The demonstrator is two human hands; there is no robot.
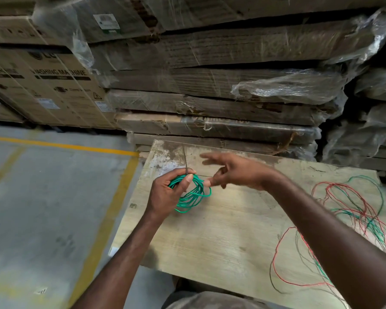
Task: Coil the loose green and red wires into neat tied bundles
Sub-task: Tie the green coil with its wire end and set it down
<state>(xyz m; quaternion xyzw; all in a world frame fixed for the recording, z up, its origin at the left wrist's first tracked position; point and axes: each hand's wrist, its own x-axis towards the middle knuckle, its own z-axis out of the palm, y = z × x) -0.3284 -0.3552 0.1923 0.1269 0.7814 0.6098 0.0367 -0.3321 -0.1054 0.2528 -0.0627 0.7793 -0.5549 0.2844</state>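
The left hand (165,192) grips the green coil (193,194); the right hand (234,169), fingers loose and empty, hovers just right of it, nearest its free loops.

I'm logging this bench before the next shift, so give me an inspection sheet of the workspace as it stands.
Surface: worn wooden board, stained at its far left corner.
Job's things: green coil wound into loops, held above the board; a thin dark tie strand rises from it; whether it is tied, cannot tell.
Clutter: nothing seen.
Grippers: left hand grips the coil; right hand blurred, fingers spread, holds nothing.
Cables: loose red and green wires tangled on the board's right side.
Surroundings: stacked plastic-wrapped cartons behind; concrete floor with yellow lines at left.
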